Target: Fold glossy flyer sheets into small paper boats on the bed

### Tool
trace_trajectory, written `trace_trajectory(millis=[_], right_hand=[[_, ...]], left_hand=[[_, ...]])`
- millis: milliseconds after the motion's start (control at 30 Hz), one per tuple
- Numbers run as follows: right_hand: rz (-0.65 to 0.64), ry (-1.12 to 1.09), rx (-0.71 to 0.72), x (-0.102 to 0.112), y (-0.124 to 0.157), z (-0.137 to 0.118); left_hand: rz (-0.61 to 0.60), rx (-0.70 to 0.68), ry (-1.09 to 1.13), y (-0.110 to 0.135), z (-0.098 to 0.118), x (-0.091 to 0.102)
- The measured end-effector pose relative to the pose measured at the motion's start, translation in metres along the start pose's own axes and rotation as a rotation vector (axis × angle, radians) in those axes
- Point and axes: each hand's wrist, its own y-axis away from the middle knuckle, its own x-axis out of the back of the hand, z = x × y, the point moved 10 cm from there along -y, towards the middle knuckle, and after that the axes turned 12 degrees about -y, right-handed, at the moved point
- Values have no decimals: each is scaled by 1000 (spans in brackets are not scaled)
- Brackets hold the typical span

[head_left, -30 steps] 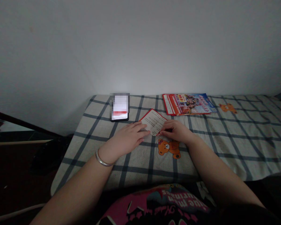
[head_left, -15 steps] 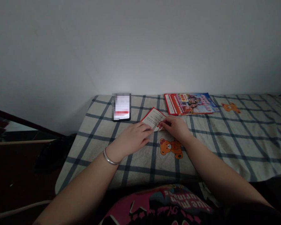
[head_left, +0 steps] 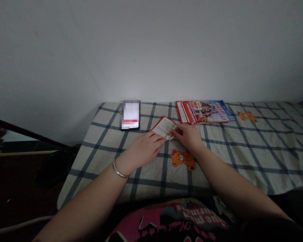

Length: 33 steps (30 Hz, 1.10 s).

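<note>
Pink printed fabric of my shirt [head_left: 171, 218] fills the nearest edge of the view, and both forearms run out from it toward 12 o'clock over a cream cotton cloth with dark blue checks [head_left: 242, 151]. A thin silver bangle [head_left: 118, 169] sits on the left wrist. An orange bear printed on the cloth [head_left: 183, 159] lies between the two wrists.

Just past the bear the hands meet on a red-bordered white paper slip [head_left: 164, 127], which lies at 12 o'clock from me, flat on the cloth and turned cornerwise. My left hand [head_left: 143, 148] is spread palm down, fingers loose, its tips resting on the slip's corner at about 8 o'clock. My right hand [head_left: 189, 136] comes in from 4 o'clock with thumb and forefinger closed on the near right corner — a pinch, as far as I can judge in this dim light. Both hands are equally close; neither has to reach. With the near part covered by my fingers, I cannot fix the slip's long axis.

Farther out, at 11 o'clock, lies a black phone with a lit screen [head_left: 130, 116], and at 1 o'clock a glossy red and blue flyer [head_left: 204, 112] — both near the slip but apart from it.
</note>
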Motion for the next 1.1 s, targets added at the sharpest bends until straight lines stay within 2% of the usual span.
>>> trace_trajectory(millis=[333, 500, 733, 1100], right_hand=[[5, -24, -57, 1, -1, 14], [-30, 11, -65, -2, -4, 9], [-102, 124, -173, -7, -4, 10], [-106, 122, -219, -8, -4, 10]], left_hand=[[6, 33, -62, -2, 7, 3], [4, 52, -96, -3, 9, 3], [-28, 52, -104, -4, 7, 3], [-38, 64, -129, -5, 10, 3]])
